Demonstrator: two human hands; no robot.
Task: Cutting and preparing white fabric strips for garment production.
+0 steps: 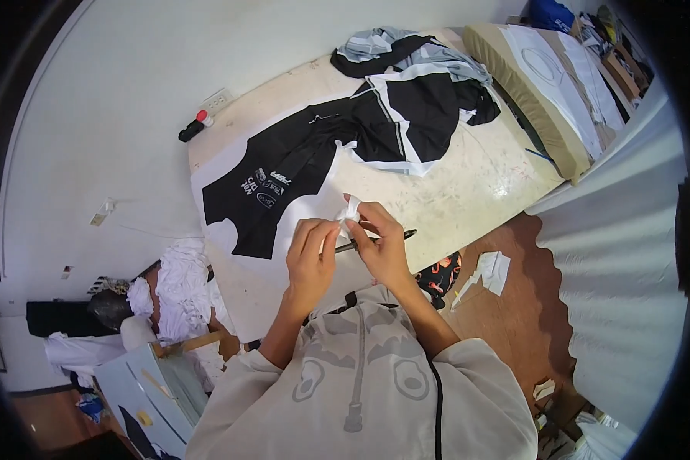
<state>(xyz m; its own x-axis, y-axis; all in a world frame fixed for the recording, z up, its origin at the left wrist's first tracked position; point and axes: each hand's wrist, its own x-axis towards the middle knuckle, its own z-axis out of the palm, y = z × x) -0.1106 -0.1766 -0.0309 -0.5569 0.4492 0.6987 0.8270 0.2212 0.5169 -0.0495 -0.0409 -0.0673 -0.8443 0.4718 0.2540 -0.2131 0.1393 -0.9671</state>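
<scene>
Near the table's front edge, my left hand (312, 251) and my right hand (381, 247) are close together, fingertips pinched on a small crumpled white strip (350, 209). Whether the strip is cloth or paper I cannot tell. A slim dark pen (410, 233) lies across my right palm, its end sticking out on the right. Beyond my hands a black fabric panel (241, 180) with white hand lettering is spread flat. It meets a black garment piece (429, 115) with white and grey parts, farther right.
Grey and black cloth (376, 46) is heaped at the back of the cream table (498, 184). A red-capped container (202, 116) stands by the wall. To the right is a padded board (491, 54); white fabric (180, 291) is piled at left. Paper scraps (493, 270) lie on the floor.
</scene>
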